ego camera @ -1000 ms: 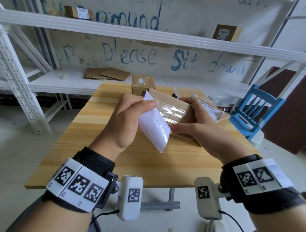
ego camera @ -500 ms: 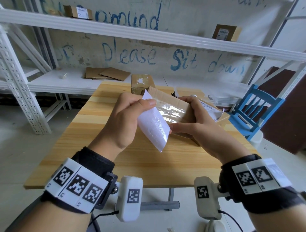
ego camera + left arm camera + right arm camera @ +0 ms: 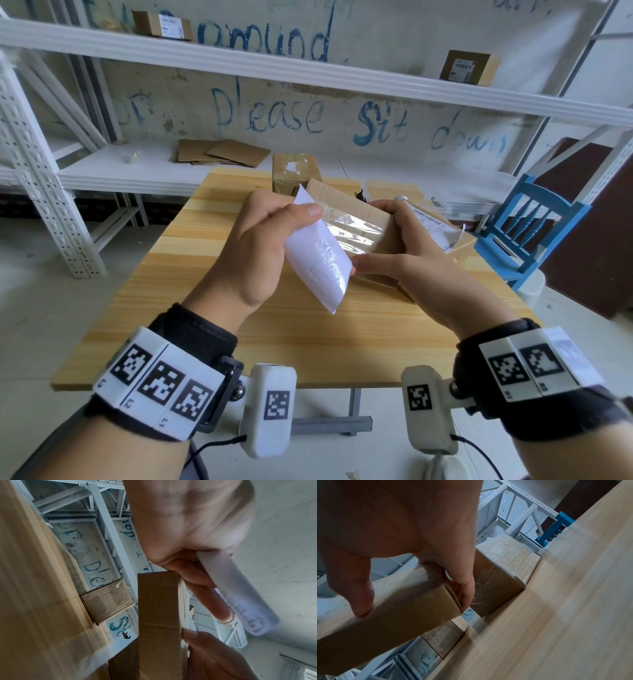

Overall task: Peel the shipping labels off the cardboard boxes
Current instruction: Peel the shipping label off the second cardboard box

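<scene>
My left hand [image 3: 263, 240] pinches a white shipping label [image 3: 318, 260] between thumb and fingers; the label hangs curled back, its blank glossy side toward me, its lower edge near the box. In the left wrist view the label [image 3: 240, 599] curves past my fingers. My right hand [image 3: 407, 250] grips a small cardboard box [image 3: 370, 222] above the wooden table [image 3: 212, 308], thumb on the near side, fingers over the far end. The box's taped top shines where the label lifted. In the right wrist view my fingers wrap the box [image 3: 402, 615].
Another labelled box [image 3: 442, 233] lies behind my right hand, and a taped box [image 3: 294, 171] stands at the table's far edge. Flat cardboard pieces [image 3: 222, 154] lie on the white shelf. Two more boxes sit on the upper shelf. A blue chair [image 3: 527, 226] stands at right.
Hardly anything moved; the label has drawn slightly further back toward me while the right hand keeps the box steady.
</scene>
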A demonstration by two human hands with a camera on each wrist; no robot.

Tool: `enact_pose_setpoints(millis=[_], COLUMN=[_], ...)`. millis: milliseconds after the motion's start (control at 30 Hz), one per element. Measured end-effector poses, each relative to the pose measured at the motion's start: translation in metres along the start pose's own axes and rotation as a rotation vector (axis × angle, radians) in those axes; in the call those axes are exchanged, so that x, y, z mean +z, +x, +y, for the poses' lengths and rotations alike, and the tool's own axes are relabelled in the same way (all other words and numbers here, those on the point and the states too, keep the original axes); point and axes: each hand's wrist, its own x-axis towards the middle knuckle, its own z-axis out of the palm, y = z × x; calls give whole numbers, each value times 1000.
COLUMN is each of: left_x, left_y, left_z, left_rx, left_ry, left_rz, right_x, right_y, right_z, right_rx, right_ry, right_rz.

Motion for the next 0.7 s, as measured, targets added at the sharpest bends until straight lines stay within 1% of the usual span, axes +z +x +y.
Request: enact_pose_setpoints(millis=[567, 700], left_x=[-1, -1], left_y=[0, 0], left_z=[2, 2], left_rx=[22, 23], left_ry=[-11, -17], left_rz=[18, -5], right_x=[2, 1], right_y=[-1, -1], right_z=[-2, -2], right_rx=[-7, -5], right_ry=[-5, -4], right_rz=[2, -9])
